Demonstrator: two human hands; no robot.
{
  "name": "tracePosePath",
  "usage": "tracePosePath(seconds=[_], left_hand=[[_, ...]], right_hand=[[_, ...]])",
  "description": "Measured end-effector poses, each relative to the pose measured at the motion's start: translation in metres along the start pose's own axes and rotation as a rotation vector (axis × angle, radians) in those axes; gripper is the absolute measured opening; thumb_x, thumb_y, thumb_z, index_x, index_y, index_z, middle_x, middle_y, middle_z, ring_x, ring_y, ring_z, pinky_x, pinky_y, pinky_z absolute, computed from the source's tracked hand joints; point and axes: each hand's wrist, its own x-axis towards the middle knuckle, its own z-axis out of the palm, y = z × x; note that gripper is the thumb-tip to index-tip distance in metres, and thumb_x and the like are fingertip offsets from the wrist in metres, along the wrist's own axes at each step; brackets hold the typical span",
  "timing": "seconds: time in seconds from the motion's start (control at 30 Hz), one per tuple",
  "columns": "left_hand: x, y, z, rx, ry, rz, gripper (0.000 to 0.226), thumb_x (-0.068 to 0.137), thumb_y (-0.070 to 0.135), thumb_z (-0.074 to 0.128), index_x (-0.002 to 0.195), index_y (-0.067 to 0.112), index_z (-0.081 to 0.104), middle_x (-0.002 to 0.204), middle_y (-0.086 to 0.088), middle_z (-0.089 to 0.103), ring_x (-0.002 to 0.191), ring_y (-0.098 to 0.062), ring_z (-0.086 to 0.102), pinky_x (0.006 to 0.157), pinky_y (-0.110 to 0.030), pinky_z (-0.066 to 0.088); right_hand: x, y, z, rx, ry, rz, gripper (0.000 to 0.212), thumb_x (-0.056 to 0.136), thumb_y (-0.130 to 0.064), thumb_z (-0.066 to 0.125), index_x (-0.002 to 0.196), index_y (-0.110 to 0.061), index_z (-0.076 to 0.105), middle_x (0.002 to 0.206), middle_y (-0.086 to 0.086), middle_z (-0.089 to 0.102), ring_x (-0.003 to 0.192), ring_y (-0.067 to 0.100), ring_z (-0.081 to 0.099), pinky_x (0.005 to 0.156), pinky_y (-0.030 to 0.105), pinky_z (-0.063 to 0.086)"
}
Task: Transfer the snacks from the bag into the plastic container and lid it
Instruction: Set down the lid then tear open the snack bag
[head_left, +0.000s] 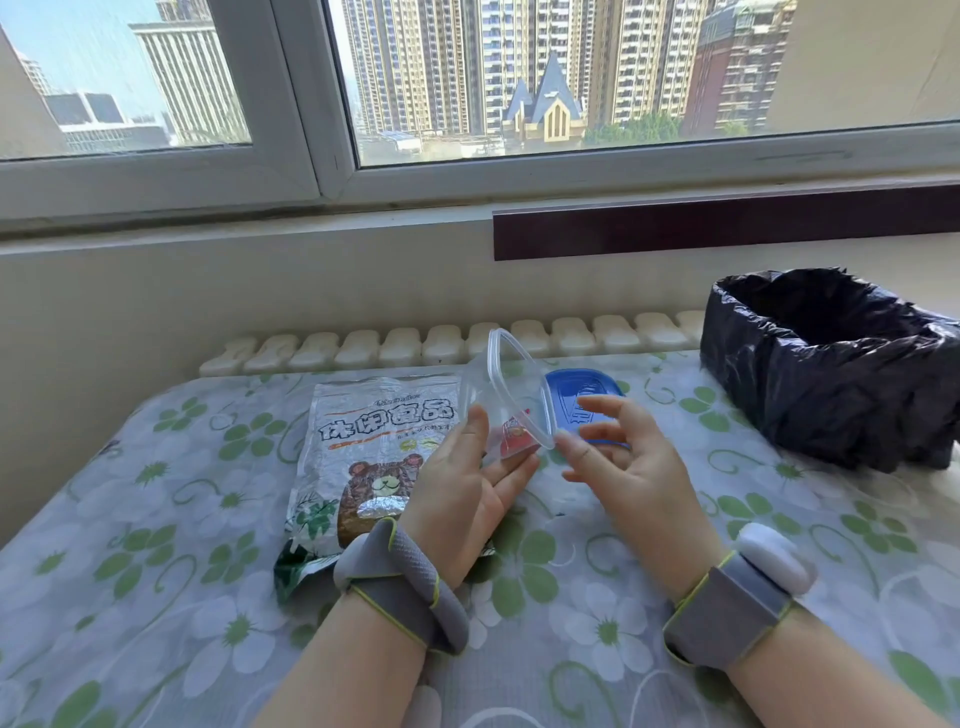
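Observation:
My left hand (467, 483) grips a clear plastic container (506, 387) tipped on its side above the table, its mouth facing right. A red label shows through its wall near my fingers. My right hand (618, 462) hovers just right of the container's rim with fingers apart, a fingertip close to or touching the rim. A silver snack bag (363, 447) with a brown bear picture lies flat on the table left of my left hand. The blue lid (584, 389) lies flat on the table behind my right hand, partly hidden by it.
A bin lined with a black plastic bag (831, 369) stands at the table's far right. The table wears a green-flowered cloth (156, 545). A white radiator (447, 343) and a window sill run along the back.

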Motion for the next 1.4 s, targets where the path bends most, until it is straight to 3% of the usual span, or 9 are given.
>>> tracePosePath(seconds=[0.1, 0.3, 0.47, 0.6, 0.73, 0.87, 1.03, 1.27, 1.4], left_hand=[[0.0, 0.0, -0.002, -0.021, -0.025, -0.01, 0.045, 0.095, 0.03, 0.044, 0.132, 0.005, 0.046, 0.128, -0.018, 0.06, 0.118, -0.034, 0.059, 0.095, -0.041, 0.051], [-0.001, 0.001, -0.002, 0.022, -0.059, 0.018, 0.035, 0.098, 0.02, 0.041, 0.13, 0.008, 0.048, 0.13, -0.021, 0.058, 0.115, -0.034, 0.06, 0.1, -0.044, 0.048], [-0.001, 0.0, -0.002, 0.519, 0.109, 0.318, 0.049, 0.096, 0.011, 0.047, 0.143, 0.018, 0.033, 0.145, -0.002, 0.041, 0.132, -0.016, 0.043, 0.11, -0.035, 0.037], [-0.002, 0.001, -0.005, 0.727, 0.184, 0.537, 0.036, 0.094, 0.011, 0.05, 0.124, 0.031, 0.046, 0.135, 0.002, 0.049, 0.126, -0.006, 0.045, 0.11, -0.031, 0.036], [0.0, -0.001, -0.008, 0.783, 0.144, 0.494, 0.045, 0.084, 0.03, 0.05, 0.129, 0.021, 0.052, 0.124, 0.002, 0.059, 0.114, -0.008, 0.056, 0.103, -0.041, 0.045], [0.001, -0.004, -0.008, 0.839, 0.13, 0.455, 0.056, 0.08, 0.038, 0.048, 0.134, 0.02, 0.047, 0.131, 0.002, 0.057, 0.122, -0.012, 0.054, 0.104, -0.045, 0.043], [0.002, -0.006, -0.011, 0.897, 0.149, 0.406, 0.061, 0.077, 0.048, 0.047, 0.134, 0.028, 0.044, 0.135, 0.001, 0.055, 0.126, -0.016, 0.051, 0.104, -0.047, 0.042], [0.004, -0.01, -0.012, 0.93, 0.166, 0.393, 0.062, 0.072, 0.058, 0.043, 0.13, 0.037, 0.043, 0.125, -0.012, 0.061, 0.116, -0.045, 0.053, 0.096, -0.062, 0.042], [0.007, -0.012, -0.015, 0.914, 0.154, 0.401, 0.056, 0.073, 0.056, 0.045, 0.127, 0.04, 0.043, 0.127, -0.009, 0.06, 0.118, -0.038, 0.054, 0.097, -0.061, 0.042]], right_hand=[[-0.006, 0.0, 0.007, -0.059, -0.125, -0.072, 0.031, 0.074, -0.023, 0.074, 0.099, -0.037, 0.062, 0.111, 0.0, 0.062, 0.096, 0.012, 0.066, 0.076, 0.021, 0.054], [-0.002, 0.008, 0.008, -0.163, -0.054, -0.167, 0.013, 0.079, -0.021, 0.069, 0.092, -0.02, 0.066, 0.117, 0.001, 0.062, 0.089, 0.008, 0.067, 0.073, 0.008, 0.049], [0.0, 0.008, 0.006, -0.163, -0.008, -0.172, 0.009, 0.078, -0.015, 0.07, 0.082, -0.022, 0.066, 0.102, 0.005, 0.069, 0.08, -0.015, 0.062, 0.067, -0.003, 0.041], [0.002, 0.013, 0.006, -0.21, -0.036, -0.159, 0.016, 0.076, -0.015, 0.072, 0.081, -0.028, 0.065, 0.109, -0.005, 0.062, 0.091, 0.0, 0.065, 0.074, -0.002, 0.043], [0.004, 0.019, 0.007, -0.261, -0.055, -0.153, 0.017, 0.077, -0.013, 0.072, 0.086, -0.027, 0.068, 0.111, -0.006, 0.058, 0.111, 0.017, 0.062, 0.086, 0.003, 0.044], [0.004, 0.02, 0.007, -0.295, -0.031, -0.168, 0.026, 0.079, -0.008, 0.069, 0.105, -0.013, 0.069, 0.131, 0.006, 0.054, 0.112, 0.008, 0.057, 0.081, -0.005, 0.039], [0.001, 0.018, 0.008, -0.286, -0.049, -0.179, 0.037, 0.081, -0.008, 0.067, 0.117, -0.015, 0.063, 0.133, 0.0, 0.051, 0.118, 0.015, 0.057, 0.087, 0.001, 0.042], [0.0, 0.018, 0.008, -0.286, -0.079, -0.187, 0.046, 0.081, -0.011, 0.067, 0.125, -0.017, 0.056, 0.141, -0.002, 0.044, 0.126, 0.01, 0.049, 0.095, 0.008, 0.043], [-0.001, 0.016, 0.008, -0.341, -0.07, -0.219, 0.047, 0.081, -0.015, 0.068, 0.126, -0.019, 0.056, 0.143, -0.001, 0.044, 0.132, 0.008, 0.041, 0.103, 0.023, 0.041]])
